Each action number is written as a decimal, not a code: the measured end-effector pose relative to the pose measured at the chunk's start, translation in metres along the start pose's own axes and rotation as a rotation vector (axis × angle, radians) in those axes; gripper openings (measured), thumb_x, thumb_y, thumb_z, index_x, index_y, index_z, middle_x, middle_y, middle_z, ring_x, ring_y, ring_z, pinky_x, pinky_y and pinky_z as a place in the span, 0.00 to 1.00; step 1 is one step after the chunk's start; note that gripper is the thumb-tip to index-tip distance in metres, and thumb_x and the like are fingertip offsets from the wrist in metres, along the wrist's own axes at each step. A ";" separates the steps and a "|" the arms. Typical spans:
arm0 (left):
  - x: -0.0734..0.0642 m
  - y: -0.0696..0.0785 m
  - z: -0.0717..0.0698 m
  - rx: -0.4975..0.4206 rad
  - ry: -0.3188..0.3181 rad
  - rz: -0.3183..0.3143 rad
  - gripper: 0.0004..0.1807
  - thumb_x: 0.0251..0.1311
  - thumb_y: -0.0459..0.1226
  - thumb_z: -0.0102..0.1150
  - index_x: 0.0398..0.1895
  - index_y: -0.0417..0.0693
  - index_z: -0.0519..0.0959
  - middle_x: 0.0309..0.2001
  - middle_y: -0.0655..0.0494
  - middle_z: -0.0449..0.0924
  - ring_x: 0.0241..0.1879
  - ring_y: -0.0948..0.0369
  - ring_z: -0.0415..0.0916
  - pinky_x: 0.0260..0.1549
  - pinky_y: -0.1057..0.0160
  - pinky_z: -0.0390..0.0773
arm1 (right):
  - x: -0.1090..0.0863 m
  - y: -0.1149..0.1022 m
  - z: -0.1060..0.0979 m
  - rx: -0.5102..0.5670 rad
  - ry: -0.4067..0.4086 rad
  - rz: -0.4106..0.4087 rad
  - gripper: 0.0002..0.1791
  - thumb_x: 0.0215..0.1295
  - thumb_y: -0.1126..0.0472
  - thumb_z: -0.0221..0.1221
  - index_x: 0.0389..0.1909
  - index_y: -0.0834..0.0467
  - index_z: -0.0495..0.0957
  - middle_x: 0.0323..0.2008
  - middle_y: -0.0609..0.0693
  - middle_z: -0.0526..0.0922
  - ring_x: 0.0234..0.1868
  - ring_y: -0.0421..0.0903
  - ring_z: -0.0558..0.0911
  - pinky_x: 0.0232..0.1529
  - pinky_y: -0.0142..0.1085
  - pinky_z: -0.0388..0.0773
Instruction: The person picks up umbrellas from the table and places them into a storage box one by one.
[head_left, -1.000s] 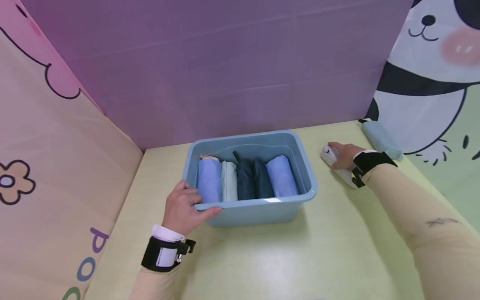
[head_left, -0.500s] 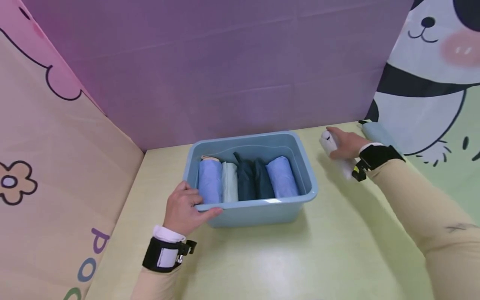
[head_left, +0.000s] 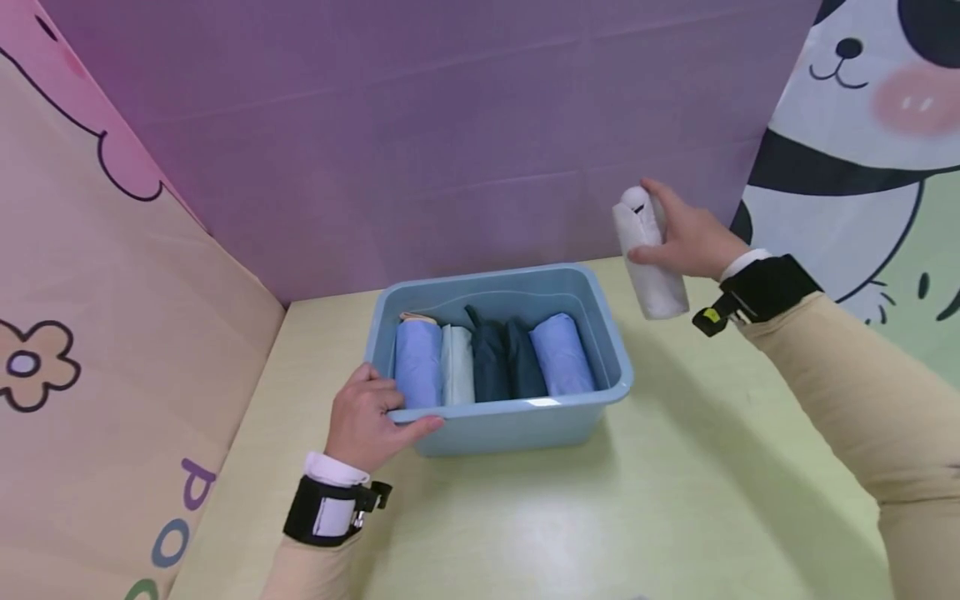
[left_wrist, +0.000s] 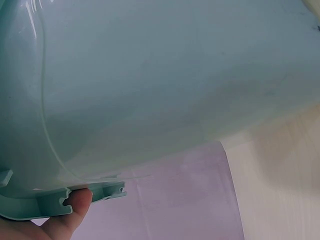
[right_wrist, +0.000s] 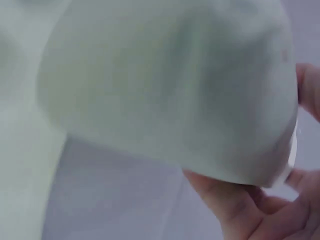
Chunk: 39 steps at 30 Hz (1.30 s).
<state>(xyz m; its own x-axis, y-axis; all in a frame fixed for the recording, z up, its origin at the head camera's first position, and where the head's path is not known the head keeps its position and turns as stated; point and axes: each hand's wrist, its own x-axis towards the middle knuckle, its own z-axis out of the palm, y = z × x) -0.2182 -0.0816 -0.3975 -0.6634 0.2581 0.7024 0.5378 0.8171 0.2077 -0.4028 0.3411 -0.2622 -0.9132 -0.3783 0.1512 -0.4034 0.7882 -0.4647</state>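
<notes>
My left hand (head_left: 367, 419) grips the near-left corner of a light blue plastic bin (head_left: 510, 431), thumb along the outside of the rim. The left wrist view shows my fingers hooked on that rim beside the bin's wall (left_wrist: 150, 90). Inside, fabric rolls stand side by side: a blue roll (head_left: 418, 362), a pale grey-green roll (head_left: 457, 365), two dark rolls (head_left: 491, 362) and another blue roll (head_left: 564, 354). My right hand (head_left: 693, 237) holds a white fabric roll (head_left: 651, 267) with a rounded end, tilted in the air right of the bin. It fills much of the right wrist view.
The bin stands on a pale yellow table (head_left: 510, 517) before a purple back wall (head_left: 450, 150). A beige printed wall (head_left: 135, 317) bounds the left, a panda-printed wall (head_left: 840, 225) the right. Free room inside the bin lies behind the rolls.
My right hand has lifted the white roll off the table and moved up and slightly left, tipping it more upright. The pale blue roll at back right is now hidden. The left hand stays put.
</notes>
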 end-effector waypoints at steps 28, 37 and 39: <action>0.000 0.000 0.003 0.000 -0.021 -0.019 0.30 0.31 0.61 0.75 0.03 0.53 0.70 0.09 0.65 0.59 0.22 0.62 0.58 0.23 0.64 0.60 | 0.029 -0.161 0.101 0.654 -0.319 0.126 0.49 0.59 0.56 0.65 0.73 0.49 0.42 0.60 0.57 0.62 0.52 0.57 0.72 0.39 0.49 0.78; 0.000 0.005 0.000 -0.008 -0.003 0.014 0.32 0.34 0.63 0.73 0.02 0.54 0.66 0.09 0.66 0.57 0.22 0.63 0.58 0.22 0.64 0.59 | 0.027 -0.164 0.153 0.627 -0.399 0.182 0.52 0.55 0.56 0.68 0.72 0.48 0.41 0.57 0.58 0.65 0.47 0.56 0.77 0.32 0.46 0.80; 0.000 0.006 -0.002 -0.007 0.005 0.019 0.32 0.35 0.64 0.71 0.02 0.54 0.66 0.09 0.66 0.57 0.22 0.62 0.59 0.22 0.64 0.60 | 0.026 -0.162 0.160 0.596 -0.413 0.194 0.52 0.55 0.56 0.68 0.72 0.48 0.42 0.56 0.58 0.66 0.46 0.55 0.77 0.31 0.45 0.80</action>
<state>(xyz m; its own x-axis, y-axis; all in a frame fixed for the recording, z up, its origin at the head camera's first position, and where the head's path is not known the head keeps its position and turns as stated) -0.2142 -0.0780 -0.3954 -0.6505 0.2713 0.7094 0.5541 0.8083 0.1990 -0.3522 0.1256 -0.3222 -0.8220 -0.5032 -0.2667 -0.0310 0.5071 -0.8613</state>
